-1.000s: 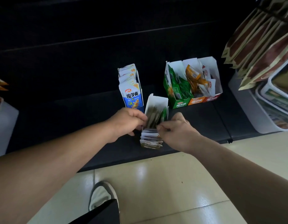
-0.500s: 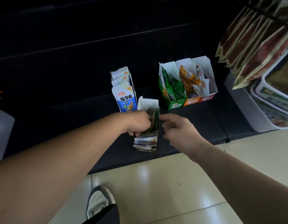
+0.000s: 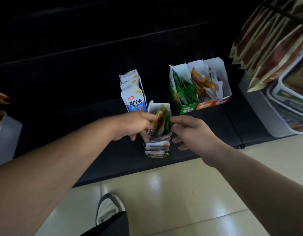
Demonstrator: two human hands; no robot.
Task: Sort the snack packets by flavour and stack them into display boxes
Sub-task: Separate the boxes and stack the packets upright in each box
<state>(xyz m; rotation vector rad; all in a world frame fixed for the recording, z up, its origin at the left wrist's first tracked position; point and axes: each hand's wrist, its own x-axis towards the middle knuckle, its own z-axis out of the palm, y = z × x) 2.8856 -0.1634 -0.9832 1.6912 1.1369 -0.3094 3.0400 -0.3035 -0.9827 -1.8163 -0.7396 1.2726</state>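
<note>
The left hand (image 3: 138,124) pinches 1 yellow-green packet (image 3: 160,116) upright in the near box (image 3: 155,107) on the dark shelf (image 3: 215,132). The box's long axis runs near to far. The right hand (image 3: 194,132) is just right of it, fingers loosely spread. 1 blue box (image 3: 142,89) stands farther back, and 3 boxes (image 3: 188,109) stand to the right.

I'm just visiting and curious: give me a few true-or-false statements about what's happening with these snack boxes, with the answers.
1. The left hand grips yellow-green packets in the nearest box. True.
2. The blue-and-white packets stand right of the green box. False: they stand to its left.
3. The green box, orange box and red box stand side by side. True.
4. The boxes sit on the tiled floor. False: they sit on a dark shelf.
</note>
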